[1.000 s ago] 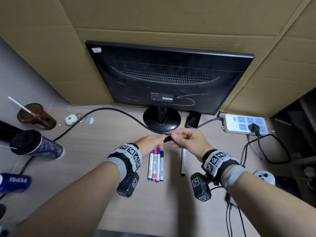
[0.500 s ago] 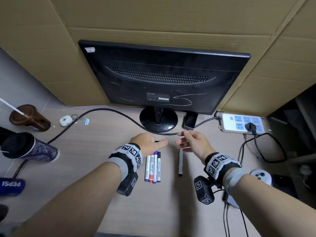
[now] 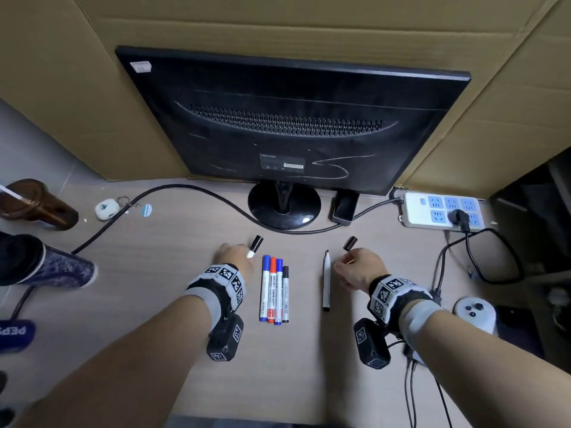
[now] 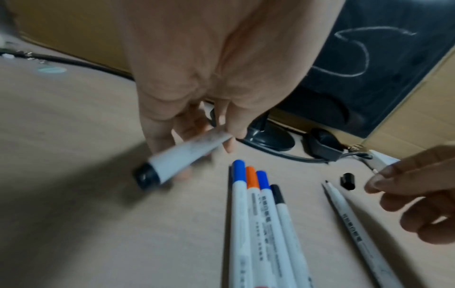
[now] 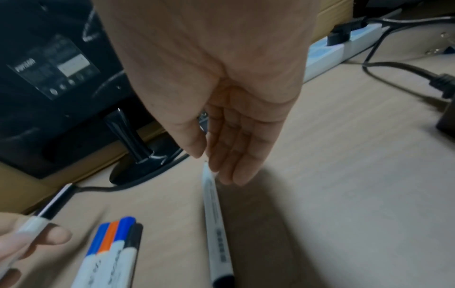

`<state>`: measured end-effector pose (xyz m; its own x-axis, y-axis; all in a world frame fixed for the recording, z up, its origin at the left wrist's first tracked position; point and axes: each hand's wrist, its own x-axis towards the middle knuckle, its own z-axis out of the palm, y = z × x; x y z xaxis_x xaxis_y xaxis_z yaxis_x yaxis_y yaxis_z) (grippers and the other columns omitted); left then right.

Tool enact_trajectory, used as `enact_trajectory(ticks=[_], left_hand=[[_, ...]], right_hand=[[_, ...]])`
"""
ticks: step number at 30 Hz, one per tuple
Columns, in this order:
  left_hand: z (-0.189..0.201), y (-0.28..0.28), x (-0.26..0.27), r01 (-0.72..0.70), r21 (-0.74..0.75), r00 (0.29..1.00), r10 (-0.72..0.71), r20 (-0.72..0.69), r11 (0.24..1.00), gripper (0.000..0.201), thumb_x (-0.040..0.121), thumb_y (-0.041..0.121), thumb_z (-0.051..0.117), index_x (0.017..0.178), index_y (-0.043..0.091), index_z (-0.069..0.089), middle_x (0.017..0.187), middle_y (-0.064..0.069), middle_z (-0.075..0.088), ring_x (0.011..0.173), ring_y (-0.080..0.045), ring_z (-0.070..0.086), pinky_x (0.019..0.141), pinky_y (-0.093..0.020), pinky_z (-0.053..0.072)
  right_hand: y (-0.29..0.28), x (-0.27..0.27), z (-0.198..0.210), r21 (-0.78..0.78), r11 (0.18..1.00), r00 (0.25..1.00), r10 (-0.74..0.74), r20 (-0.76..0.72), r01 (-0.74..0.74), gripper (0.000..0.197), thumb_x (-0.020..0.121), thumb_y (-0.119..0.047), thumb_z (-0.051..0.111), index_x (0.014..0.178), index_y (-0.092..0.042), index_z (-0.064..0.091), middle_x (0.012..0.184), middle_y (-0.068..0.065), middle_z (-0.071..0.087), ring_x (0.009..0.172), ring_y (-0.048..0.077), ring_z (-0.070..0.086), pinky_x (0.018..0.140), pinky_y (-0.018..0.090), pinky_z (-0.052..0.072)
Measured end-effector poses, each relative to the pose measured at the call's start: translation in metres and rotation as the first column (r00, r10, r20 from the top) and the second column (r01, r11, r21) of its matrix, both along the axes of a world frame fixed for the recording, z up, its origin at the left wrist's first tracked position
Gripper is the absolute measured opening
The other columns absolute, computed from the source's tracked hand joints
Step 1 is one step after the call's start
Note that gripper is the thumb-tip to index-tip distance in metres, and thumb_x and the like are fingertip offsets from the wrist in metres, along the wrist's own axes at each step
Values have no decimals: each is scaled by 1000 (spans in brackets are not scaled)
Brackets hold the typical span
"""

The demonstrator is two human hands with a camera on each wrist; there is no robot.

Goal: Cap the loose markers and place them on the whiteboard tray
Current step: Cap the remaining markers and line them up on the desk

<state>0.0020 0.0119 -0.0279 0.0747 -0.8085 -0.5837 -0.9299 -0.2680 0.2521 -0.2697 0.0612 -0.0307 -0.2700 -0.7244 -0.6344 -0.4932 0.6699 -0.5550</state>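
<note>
My left hand (image 3: 239, 256) pinches a white marker with a black cap (image 3: 255, 244), its cap pointing away toward the monitor; the left wrist view shows the marker (image 4: 183, 155) held in my fingers above the desk. Several capped markers (image 3: 275, 288), blue, orange, blue and black, lie side by side on the desk just right of that hand. Further right lies an uncapped marker (image 3: 326, 281), and a loose black cap (image 3: 350, 243) sits beyond its tip. My right hand (image 3: 350, 264) hovers by that tip with straight, relaxed fingers (image 5: 229, 155) and holds nothing.
A black monitor (image 3: 293, 118) on a round stand (image 3: 284, 206) faces away at the back, with cardboard behind it. A black cable (image 3: 185, 193) crosses the desk. A power strip (image 3: 441, 211) and cords lie right, cups (image 3: 52, 264) left, a white controller (image 3: 475, 313) near right.
My hands, joined around one marker a second ago, have parted. The left hand keeps the capped marker and has moved left; the right hand has let go and dropped beside the uncapped marker.
</note>
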Motion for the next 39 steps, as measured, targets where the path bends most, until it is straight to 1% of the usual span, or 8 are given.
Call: enact_trajectory(ticks=[6, 10, 15, 20, 25, 29, 35, 39], left_hand=[[-17, 17, 17, -205, 140, 968, 221, -114, 969, 10, 82, 16, 75, 88, 16, 67, 93, -6, 75, 84, -30, 73, 78, -46, 64], [-23, 24, 18, -280, 195, 914, 323, -244, 940, 26, 81, 15, 79, 101, 21, 62, 99, -2, 71, 87, -28, 74, 74, -47, 66], [-28, 23, 23, -261, 161, 920, 296, -257, 952, 25, 78, 35, 72, 100, 30, 62, 104, 3, 73, 93, -24, 73, 86, -44, 63], [1, 7, 10, -166, -17, 955, 157, -252, 986, 23, 97, 27, 56, 113, 17, 69, 110, 2, 73, 101, -23, 70, 91, -35, 57], [29, 0, -23, -89, 169, 788, 173, -591, 982, 23, 100, 33, 60, 112, 17, 71, 110, -8, 74, 93, -23, 74, 79, -35, 58], [34, -3, -40, -54, 251, 695, 217, -685, 966, 20, 100, 31, 63, 111, 17, 71, 107, -13, 75, 91, -32, 77, 85, -43, 63], [20, -12, -40, -82, 318, 685, 285, -670, 945, 19, 105, 18, 51, 104, 12, 69, 102, -9, 74, 77, -25, 73, 78, -37, 61], [7, -10, -42, -72, 337, 719, 283, -635, 939, 23, 100, 9, 55, 122, 13, 62, 115, -10, 68, 91, -23, 74, 73, -31, 62]], right_hand=[[4, 9, -16, 108, 991, 995, 83, -57, -77, 30, 80, -37, 78, 73, -9, 79, 65, 7, 78, 67, 29, 79, 69, 42, 68], [5, 13, -29, 113, 982, 980, 165, -111, -152, 36, 73, -46, 80, 65, -11, 76, 65, 5, 77, 66, 26, 77, 69, 43, 67], [5, 16, -29, 139, 976, 979, 180, -92, -166, 27, 66, -36, 80, 73, -11, 78, 73, 7, 79, 63, 24, 77, 63, 42, 67], [2, 30, -11, 69, 990, 985, 111, 133, -121, 19, 80, -19, 85, 85, -5, 73, 81, 5, 73, 67, 19, 74, 59, 36, 66], [-13, 43, 11, -57, 997, 882, 80, 465, -60, 10, 91, -7, 79, 95, -3, 71, 75, 11, 71, 60, 15, 70, 68, 31, 65], [-19, 44, 21, -112, 994, 834, 71, 547, -11, 14, 96, -10, 73, 107, -2, 76, 83, 7, 79, 72, 12, 76, 71, 26, 65], [-15, 25, 12, -52, 996, 879, -39, 475, 73, 11, 100, -2, 65, 100, 0, 76, 79, 11, 75, 64, 13, 74, 64, 24, 65], [-18, 23, -12, 8, 990, 969, -142, 203, 144, 19, 95, -12, 64, 81, -7, 77, 76, 11, 76, 71, 24, 76, 79, 44, 67]])
